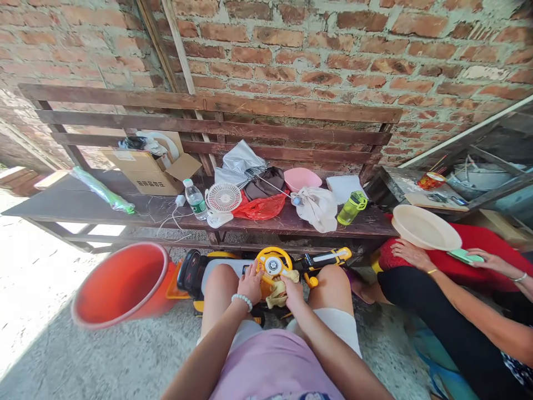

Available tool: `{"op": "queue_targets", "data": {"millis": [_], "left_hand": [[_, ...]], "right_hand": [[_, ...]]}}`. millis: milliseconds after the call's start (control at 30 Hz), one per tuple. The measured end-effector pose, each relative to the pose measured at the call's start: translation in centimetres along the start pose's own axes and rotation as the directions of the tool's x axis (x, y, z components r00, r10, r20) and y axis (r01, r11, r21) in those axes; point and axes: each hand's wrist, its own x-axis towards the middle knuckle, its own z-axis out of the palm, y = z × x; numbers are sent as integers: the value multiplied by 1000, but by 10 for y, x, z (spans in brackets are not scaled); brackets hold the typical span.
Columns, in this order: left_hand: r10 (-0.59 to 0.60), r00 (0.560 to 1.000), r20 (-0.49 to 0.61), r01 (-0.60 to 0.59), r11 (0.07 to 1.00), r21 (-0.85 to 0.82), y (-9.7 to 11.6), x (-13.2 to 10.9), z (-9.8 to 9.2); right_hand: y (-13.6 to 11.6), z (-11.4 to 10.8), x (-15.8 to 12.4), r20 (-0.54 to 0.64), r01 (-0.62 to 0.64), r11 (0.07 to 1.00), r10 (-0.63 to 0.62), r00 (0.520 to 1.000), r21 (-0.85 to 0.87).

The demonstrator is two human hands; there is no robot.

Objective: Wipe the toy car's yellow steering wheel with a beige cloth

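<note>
A yellow toy steering wheel with a grey hub belongs to a ride-on toy vehicle between my knees. My left hand rests at the wheel's left side, its fingers stretched out over the toy's panel and the thumb by the rim. In my right hand is a crumpled yellowish cloth, pressed against the lower part of the wheel. The cloth hides some of the rim and the column. To the right of the wheel sticks out a black and yellow toy arm.
A large red tub stands at left. Behind, a wooden bench carries a cardboard box, a water bottle, a white fan, bags and a green bottle. At right, a co-worker holds a beige basin and green cloth.
</note>
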Motion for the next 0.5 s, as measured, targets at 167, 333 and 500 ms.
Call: {"op": "queue_targets", "data": {"millis": [167,333,500], "left_hand": [[-2,1000,26,2,1000,-3,0,0,-3],[-2,998,56,2,1000,-7,-1,1,-5],[0,998,69,1,1000,-9,-3,1,-4]], "right_hand": [[-45,-6,30,44,176,939,-171,984,-297],[-85,14,51,233,339,804,-254,939,-488],[-94,27,56,218,238,874,-157,963,-423]]}}
